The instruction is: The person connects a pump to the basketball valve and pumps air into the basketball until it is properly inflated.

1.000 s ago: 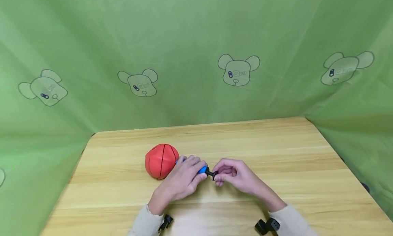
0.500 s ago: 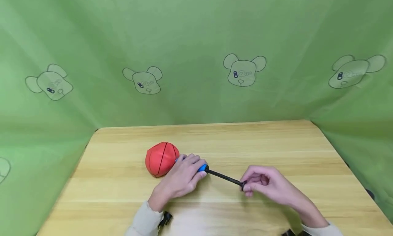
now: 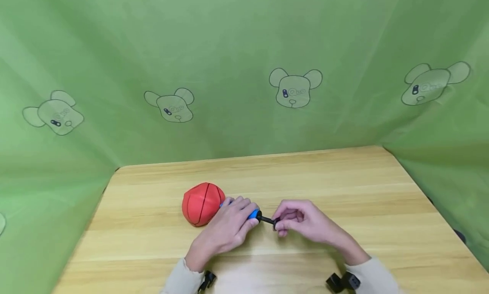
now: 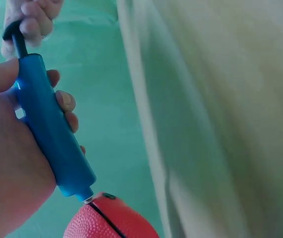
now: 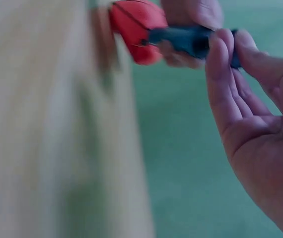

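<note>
A red ball (image 3: pixel 200 205) with black seam lines, its surface dented, sits on the table. The nozzle end of a blue hand pump (image 4: pixel 57 129) meets the ball beside a dark spot on it, as the left wrist view shows. My left hand (image 3: pixel 227 229) wraps round the pump's barrel, fingers over the top and thumb toward the handle end. With thumb and fingertips my right hand (image 3: pixel 307 222) pinches the black pump handle (image 4: pixel 13 30). A short length of the black rod (image 3: pixel 267 220) shows between barrel and handle.
The wooden table (image 3: pixel 336 179) stretches out around the hands. Behind it and at both sides hangs a green curtain (image 3: pixel 237 128) printed with bear heads. Black wrist devices (image 3: pixel 341 282) sit at the cuffs.
My right hand drew the handle far out to the right, then brought it back left, so most of the rod is inside the barrel again. The left hand keeps its hold.
</note>
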Tool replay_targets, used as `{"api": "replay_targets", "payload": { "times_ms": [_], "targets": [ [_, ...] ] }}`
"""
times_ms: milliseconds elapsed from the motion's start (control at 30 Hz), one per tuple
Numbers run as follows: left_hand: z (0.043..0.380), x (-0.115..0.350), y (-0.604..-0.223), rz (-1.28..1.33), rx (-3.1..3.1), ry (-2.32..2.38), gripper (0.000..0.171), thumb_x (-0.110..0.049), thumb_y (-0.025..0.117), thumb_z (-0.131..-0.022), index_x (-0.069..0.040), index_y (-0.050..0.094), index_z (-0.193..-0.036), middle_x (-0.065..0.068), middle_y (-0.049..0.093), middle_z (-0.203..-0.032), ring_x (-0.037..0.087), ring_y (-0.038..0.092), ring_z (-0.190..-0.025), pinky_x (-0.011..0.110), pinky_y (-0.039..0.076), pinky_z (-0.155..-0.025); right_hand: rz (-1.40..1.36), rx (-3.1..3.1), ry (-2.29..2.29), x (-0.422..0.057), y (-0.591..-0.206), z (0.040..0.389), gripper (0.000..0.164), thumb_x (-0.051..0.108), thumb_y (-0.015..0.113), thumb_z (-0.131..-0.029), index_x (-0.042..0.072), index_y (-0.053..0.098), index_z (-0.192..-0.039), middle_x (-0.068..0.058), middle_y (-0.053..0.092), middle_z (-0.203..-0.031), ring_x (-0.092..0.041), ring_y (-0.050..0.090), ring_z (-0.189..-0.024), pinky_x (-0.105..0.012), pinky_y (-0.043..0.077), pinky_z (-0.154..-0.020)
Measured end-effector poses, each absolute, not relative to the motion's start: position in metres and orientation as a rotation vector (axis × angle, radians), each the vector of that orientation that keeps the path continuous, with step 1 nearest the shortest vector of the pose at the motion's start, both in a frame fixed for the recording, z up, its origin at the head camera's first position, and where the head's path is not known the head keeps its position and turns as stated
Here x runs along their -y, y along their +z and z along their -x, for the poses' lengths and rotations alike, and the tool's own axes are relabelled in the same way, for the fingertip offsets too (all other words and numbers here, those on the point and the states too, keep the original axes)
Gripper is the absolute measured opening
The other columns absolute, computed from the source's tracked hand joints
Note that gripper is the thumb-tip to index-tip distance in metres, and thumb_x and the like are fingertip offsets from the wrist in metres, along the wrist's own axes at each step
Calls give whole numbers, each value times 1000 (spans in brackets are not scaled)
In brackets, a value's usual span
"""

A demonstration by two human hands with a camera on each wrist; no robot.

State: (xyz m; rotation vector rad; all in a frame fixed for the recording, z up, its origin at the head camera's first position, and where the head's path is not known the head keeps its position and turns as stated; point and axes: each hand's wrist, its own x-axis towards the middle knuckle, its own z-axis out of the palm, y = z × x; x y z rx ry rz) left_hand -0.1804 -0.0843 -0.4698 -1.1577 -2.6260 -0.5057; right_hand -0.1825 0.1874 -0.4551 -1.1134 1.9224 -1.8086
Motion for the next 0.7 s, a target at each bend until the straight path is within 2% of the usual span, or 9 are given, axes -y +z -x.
{"api": "replay_targets", "payload": {
  "times_ms": [233,500,700],
  "targets": [
    [184,94,-459,1088,2622,-532,26,-40,42,-108,-19,58,-107,-7,54,-98,13,50,-95,39,40,-91,1113,-1922,-1815,-218,-430,173,19,-12,67,-91,1,68,-106,-19,72,-89,-26,73,-74,-39,60,-68],
    [176,83,-460,1088,2593,-358,29,-35,38,-108,-15,58,-108,-1,58,-98,20,54,-94,44,43,-88,1119,-1918,-1918,-181,-460,182,16,-9,66,-92,-7,66,-108,-21,71,-90,-24,73,-75,-39,60,-67],
    [173,78,-465,1130,2570,-361,30,-39,34,-110,-19,56,-103,-5,52,-92,16,51,-89,41,41,-87,1071,-1901,-1919,-168,-470,181,15,-7,67,-93,-8,65,-108,-24,71,-92,-26,74,-77,-40,60,-69]
  ]
}}
